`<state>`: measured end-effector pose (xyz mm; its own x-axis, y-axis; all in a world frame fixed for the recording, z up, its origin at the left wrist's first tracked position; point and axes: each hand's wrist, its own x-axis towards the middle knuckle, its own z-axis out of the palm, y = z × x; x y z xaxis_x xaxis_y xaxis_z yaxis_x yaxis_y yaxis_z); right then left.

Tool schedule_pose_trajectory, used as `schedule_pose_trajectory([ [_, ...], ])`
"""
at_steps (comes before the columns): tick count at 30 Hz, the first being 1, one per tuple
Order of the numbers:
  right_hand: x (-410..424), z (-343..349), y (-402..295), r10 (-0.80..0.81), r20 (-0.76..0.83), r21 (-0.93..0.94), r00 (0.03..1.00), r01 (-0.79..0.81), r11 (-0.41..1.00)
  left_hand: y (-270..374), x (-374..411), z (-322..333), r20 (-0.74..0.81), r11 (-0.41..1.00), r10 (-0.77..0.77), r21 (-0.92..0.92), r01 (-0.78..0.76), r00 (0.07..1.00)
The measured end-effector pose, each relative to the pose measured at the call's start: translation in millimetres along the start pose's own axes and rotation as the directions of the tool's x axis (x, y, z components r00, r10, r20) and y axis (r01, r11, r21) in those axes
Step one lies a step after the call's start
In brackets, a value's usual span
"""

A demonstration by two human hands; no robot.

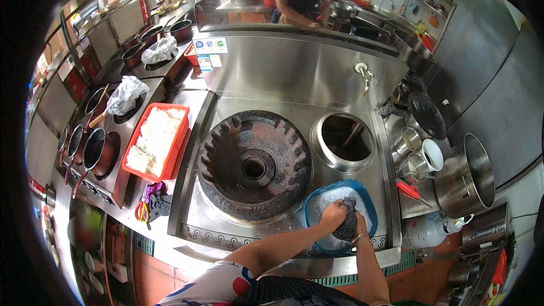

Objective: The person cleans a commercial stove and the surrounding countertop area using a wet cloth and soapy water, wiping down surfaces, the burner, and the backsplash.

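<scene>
Both my hands are over a blue plastic basin of white, sudsy water, which sits at the front right of the steel stove top. Between them is a dark grey cloth, bunched up and gripped from both sides. My left hand has its fingers curled around the cloth's upper left part. On the other side my right hand holds its right edge, with a bracelet at the wrist; its fingers are partly hidden by the cloth. Left of the basin is a large black cast-iron wok burner ring.
Behind the basin is a round steel-rimmed well, below a wall tap. A red basket of pale noodles stands left, near scissors. Several saucepans line the far left. A tall steel pot and a red-handled tool are right.
</scene>
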<state>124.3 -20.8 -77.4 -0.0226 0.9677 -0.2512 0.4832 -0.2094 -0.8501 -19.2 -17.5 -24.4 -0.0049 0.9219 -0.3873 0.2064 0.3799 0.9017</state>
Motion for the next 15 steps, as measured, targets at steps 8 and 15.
schedule_pose_trajectory([
  [8,9.1,-8.7,19.2,-0.290,0.035,-0.616,0.956,0.249,0.747,-6.0,-4.1,-8.9,0.089,0.995,0.045,0.083,-0.053,0.995],
  [15,21.7,-29.9,-70.3,0.158,-0.046,0.262,0.986,-0.141,0.955,11.3,5.5,-54.9,0.115,0.974,0.229,-0.030,-0.227,0.967],
])
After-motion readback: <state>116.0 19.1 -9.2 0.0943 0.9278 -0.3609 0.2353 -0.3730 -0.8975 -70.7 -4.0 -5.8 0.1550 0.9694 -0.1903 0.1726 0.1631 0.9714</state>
